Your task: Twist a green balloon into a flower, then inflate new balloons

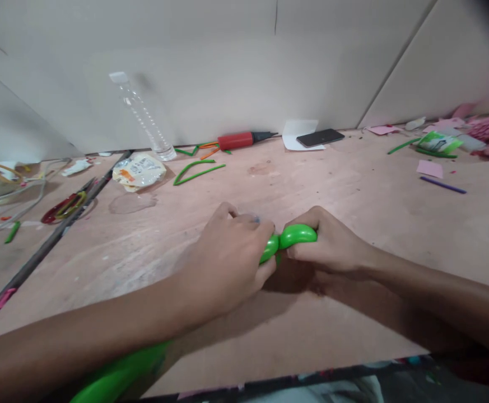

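Observation:
Both hands are closed around a green modelling balloon (298,236) over the middle of the wooden table. A narrow twist in the balloon shows between them, with a short bubble on either side. My left hand (231,254) wraps the part left of the twist, and most of that part is hidden under the palm. My right hand (328,240) grips the bubble on the right with fingers bent behind it. A longer inflated green length shows below my left forearm at the table's front edge; where it joins is hidden.
A clear plastic bottle (145,117) leans against the wall behind a crumpled wrapper (139,170). Along the wall lie a red balloon pump (236,140) and a dark phone (320,137) on white paper. Uninflated green balloons (185,175) lie nearer. Scissors (68,205) rest at left by the table gap.

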Tool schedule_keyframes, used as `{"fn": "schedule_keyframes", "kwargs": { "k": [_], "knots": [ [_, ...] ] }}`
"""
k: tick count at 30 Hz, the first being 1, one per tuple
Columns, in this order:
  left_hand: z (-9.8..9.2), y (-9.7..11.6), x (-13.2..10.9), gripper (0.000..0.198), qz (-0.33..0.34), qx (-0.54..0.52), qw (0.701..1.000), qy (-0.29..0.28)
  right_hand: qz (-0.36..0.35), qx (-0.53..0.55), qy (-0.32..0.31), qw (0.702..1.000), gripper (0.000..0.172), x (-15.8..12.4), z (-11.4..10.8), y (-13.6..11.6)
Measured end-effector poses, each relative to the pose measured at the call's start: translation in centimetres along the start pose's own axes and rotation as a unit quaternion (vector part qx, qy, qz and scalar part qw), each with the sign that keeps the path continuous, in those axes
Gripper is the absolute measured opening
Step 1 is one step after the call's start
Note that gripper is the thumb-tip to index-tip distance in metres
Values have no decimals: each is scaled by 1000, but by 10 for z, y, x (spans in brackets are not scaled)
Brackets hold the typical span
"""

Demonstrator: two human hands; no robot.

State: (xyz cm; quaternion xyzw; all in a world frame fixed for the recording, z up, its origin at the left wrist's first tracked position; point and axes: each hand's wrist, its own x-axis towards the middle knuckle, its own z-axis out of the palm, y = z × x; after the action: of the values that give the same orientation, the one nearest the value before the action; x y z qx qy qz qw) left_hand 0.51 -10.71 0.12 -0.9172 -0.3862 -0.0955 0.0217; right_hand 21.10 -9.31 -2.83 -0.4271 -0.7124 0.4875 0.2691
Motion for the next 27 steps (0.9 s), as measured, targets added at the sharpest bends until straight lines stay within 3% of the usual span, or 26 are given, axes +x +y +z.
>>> {"fn": "schedule_keyframes", "kwargs": {
  "k": [5, 8, 10, 13, 17, 20, 22, 24, 27],
  "knots": [
    [2, 8, -9, 12, 93, 113, 987, 62, 75, 89, -119, 986, 23, 6, -12, 3],
    [-1, 7, -7, 14, 94, 74, 991, 54, 150, 106, -186, 965, 25, 5, -17, 6],
    [-5, 4, -3, 15, 67, -15, 997, 23, 148, 106, -191, 965, 27, 4, -18, 5],
    [-7, -5, 6, 14, -17, -214, 975, -57, 84, 63, -146, 984, 22, 4, -19, -1],
    [-3, -20, 16, 13, -75, -441, 886, -125, -17, 2, -49, 999, 25, 7, -25, -7],
    [2, -24, 18, 16, -84, -522, 836, -146, -57, -30, 16, 998, 29, 7, -33, -6],
    [4, -24, 18, 15, -97, -542, 818, -166, -103, -82, 54, 990, 13, 6, -38, -6],
    [6, -23, 18, 15, -114, -544, 812, -177, -173, -127, 54, 975, 31, 5, -42, -8],
    [7, -23, 19, 20, -135, -552, 805, -167, -253, -187, -13, 949, 56, 1, -44, -14]
  ]
}}
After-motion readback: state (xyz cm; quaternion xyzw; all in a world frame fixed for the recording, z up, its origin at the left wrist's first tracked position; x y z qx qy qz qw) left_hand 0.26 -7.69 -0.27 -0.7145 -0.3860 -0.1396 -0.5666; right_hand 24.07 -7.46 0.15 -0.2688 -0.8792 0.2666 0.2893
